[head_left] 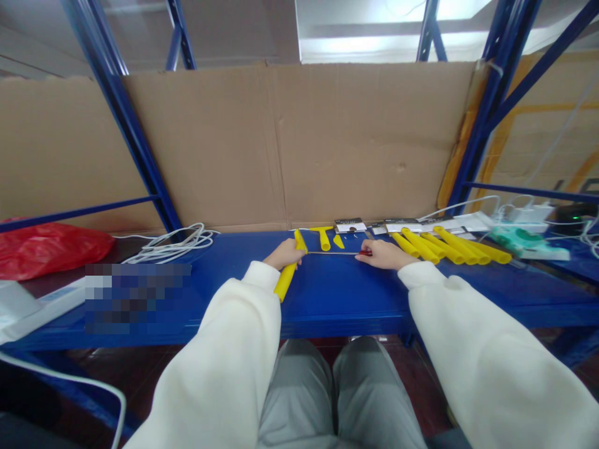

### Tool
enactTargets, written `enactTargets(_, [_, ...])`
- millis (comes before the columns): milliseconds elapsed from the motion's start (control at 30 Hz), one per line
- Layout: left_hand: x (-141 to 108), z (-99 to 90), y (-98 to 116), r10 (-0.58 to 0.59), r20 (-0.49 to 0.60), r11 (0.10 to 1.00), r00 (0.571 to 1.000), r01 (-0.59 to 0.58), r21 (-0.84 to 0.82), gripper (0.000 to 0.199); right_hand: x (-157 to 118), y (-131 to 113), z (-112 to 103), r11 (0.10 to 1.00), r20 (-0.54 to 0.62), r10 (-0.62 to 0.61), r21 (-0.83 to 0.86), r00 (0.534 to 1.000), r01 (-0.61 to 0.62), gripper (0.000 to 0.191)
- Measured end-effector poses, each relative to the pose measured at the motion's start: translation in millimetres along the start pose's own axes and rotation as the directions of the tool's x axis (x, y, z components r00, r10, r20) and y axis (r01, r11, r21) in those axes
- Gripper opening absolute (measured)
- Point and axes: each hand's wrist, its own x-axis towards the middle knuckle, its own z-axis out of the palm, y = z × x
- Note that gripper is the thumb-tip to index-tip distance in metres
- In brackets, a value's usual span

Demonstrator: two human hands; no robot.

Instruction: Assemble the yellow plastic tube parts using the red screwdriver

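Note:
Fingers of my left hand are wrapped round a yellow tool with a tube-like handle, tilted over the blue table. My right hand grips the red handle of a screwdriver. Its thin metal shaft runs left across the gap, and its tip meets the yellow tool near my left fingers. Just behind the shaft lie a yellow T-shaped piece and a small yellow blade-like piece. Several yellow tubes lie in a row beyond my right hand.
Black-and-white packages line the back edge by the cardboard wall. Coiled white cable and a red plastic bag are at the left. A green-and-white item sits right. Blue rack posts rise behind.

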Motion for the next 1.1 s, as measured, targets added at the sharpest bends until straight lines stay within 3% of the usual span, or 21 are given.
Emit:
enactTargets(133, [-1.3, -0.4, 1.7, -0.003, -0.004, 1.0, 1.0, 0.003, 0.002, 0.03, 1.0, 0.3, -1.1, 1.0, 0.038, -0.005, 0.03, 0.999, 0.004, 0.021])
enactTargets(567, [7.4, 0.6, -7.9, 0.013, 0.0, 1.0, 1.0, -0.013, -0.004, 0.025, 1.5, 0.7, 2.8, 0.984, 0.008, -0.135, 0.122, 0.991, 0.133, 0.017])
enactTargets(833, [8.6, 1.9, -8.4, 0.019, 0.011, 1.0, 1.0, -0.019, 0.006, 0.021, 8.1, -2.1, 12.3, 0.98, -0.054, -0.176, 0.08, 0.983, 0.18, 0.014])
enactTargets(1100, [11.5, 2.0, -10.0, 0.016, 0.023, 0.999, 1.0, -0.017, 0.029, 0.024, 10.9, -16.8, 9.4, 0.971, -0.07, -0.232, -0.069, 0.97, 0.227, 0.025])
